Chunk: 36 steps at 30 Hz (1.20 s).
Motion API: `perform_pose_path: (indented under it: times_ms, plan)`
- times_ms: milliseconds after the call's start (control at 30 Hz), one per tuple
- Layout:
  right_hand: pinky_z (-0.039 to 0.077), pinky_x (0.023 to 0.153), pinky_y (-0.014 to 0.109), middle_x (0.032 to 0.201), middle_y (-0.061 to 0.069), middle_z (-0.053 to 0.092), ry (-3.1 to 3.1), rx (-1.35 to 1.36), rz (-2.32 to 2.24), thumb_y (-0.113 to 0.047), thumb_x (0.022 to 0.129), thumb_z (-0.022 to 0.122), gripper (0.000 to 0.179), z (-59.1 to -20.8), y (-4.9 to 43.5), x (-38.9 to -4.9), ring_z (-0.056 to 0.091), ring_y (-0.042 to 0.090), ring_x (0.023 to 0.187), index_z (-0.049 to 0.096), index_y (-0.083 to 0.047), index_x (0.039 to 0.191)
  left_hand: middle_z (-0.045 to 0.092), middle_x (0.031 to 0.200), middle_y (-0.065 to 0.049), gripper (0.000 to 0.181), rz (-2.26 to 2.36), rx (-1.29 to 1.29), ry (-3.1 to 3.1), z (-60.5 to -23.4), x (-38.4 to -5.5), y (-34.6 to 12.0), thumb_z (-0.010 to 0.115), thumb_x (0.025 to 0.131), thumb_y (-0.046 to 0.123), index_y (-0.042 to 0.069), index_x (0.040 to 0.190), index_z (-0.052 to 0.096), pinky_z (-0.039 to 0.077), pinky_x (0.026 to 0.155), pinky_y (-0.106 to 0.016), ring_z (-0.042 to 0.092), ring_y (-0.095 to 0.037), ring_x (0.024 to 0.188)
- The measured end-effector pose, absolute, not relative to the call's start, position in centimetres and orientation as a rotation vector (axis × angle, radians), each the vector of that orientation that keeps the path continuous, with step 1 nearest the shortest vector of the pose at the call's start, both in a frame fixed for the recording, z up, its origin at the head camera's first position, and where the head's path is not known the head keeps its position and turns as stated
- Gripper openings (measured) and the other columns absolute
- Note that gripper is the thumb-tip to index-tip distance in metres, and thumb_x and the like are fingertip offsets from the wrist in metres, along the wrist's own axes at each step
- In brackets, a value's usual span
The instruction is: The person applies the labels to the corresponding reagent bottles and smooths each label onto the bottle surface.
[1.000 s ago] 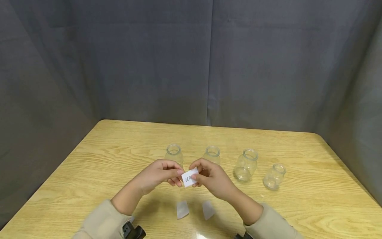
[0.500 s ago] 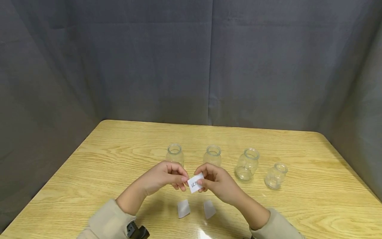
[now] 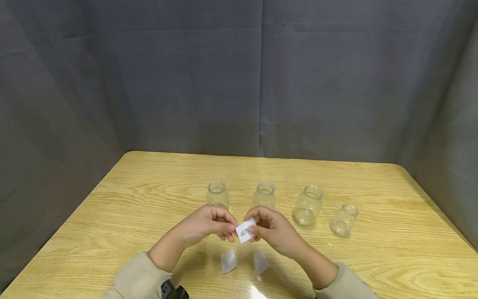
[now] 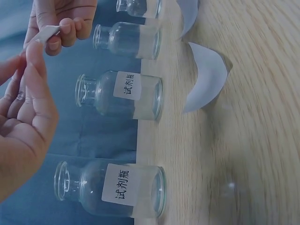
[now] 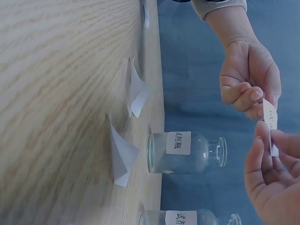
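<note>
A small white label [image 3: 244, 233] printed with dark characters is held above the table between both hands. My right hand [image 3: 278, 234] pinches its right part between thumb and fingers. The thumb and forefinger of my left hand [image 3: 201, 226] pinch its left corner; in the right wrist view the label [image 5: 270, 117] stands edge-on between the two hands. Behind them are several clear glass jars. Two carry white labels: the leftmost jar [image 4: 145, 192] and the one beside it [image 4: 105, 96]. The third jar [image 3: 308, 207] and the small rightmost jar [image 3: 343, 220] show no label.
Two curled white paper pieces, a left one [image 3: 229, 262] and a right one [image 3: 261, 262], lie on the wooden table [image 3: 112, 232] in front of the hands. Another white piece [image 5: 146, 16] lies farther left. A dark curtain [image 3: 186, 83] hangs behind the table.
Both hands have shifted slightly right and lower with the label, which has tilted a little. In the last half second they barely move. Jars and paper pieces stay put.
</note>
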State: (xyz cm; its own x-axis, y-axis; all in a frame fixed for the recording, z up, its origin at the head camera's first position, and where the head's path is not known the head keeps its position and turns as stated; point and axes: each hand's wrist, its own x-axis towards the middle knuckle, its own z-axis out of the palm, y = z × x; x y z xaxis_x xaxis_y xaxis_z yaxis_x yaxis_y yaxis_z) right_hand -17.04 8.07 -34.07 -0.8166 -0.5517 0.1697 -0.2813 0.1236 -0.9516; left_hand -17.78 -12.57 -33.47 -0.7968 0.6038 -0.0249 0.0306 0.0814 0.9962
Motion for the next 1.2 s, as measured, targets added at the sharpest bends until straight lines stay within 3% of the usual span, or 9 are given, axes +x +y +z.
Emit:
perform_pose_path:
  times_ms: [467,933,1100,1200]
  plan:
    - [0.048,0.061,0.025,0.076,0.01,0.05,2.145,-0.8,-1.79,0.003,0.082,0.052,0.015,-34.4,8.1,-17.1,0.052,0.015,0.067,0.051,0.006,0.097,0.059,0.074,-0.004,0.026,1.787,0.646,1.924,-33.7,-17.6,-12.5,0.056,0.081,0.007,-0.017,0.09,0.052,0.045,0.06,-0.025,0.058,-0.014,0.066]
    - [0.049,0.063,0.03,0.077,0.009,0.049,2.224,-0.779,-1.76,0.002,0.082,0.053,0.014,-34.1,7.8,-17.4,0.052,0.017,0.067,0.052,0.004,0.097,0.058,0.075,-0.006,0.016,1.792,0.59,1.974,-34.2,-18.2,-12.4,0.054,0.081,0.005,-0.009,0.087,0.054,0.046,0.066,-0.029,0.058,-0.016,0.07]
    - [0.049,0.064,0.036,0.078,0.009,0.049,2.276,-0.769,-1.761,0.003,0.082,0.053,0.017,-34.3,7.9,-17.6,0.053,0.02,0.068,0.051,0.004,0.1,0.059,0.077,-0.006,0.02,1.821,0.586,1.955,-34.5,-18.6,-12.0,0.053,0.082,0.004,-0.013,0.091,0.053,0.047,0.068,-0.03,0.059,-0.015,0.071]
    - [0.048,0.063,0.032,0.078,0.009,0.05,2.358,-0.698,-1.76,0.001,0.082,0.055,0.023,-34.7,8.2,-17.5,0.053,0.02,0.068,0.049,0.004,0.103,0.06,0.076,-0.006,0.018,1.853,0.551,1.961,-34.9,-18.6,-11.7,0.052,0.082,0.002,-0.014,0.091,0.052,0.046,0.066,-0.028,0.059,-0.014,0.07]
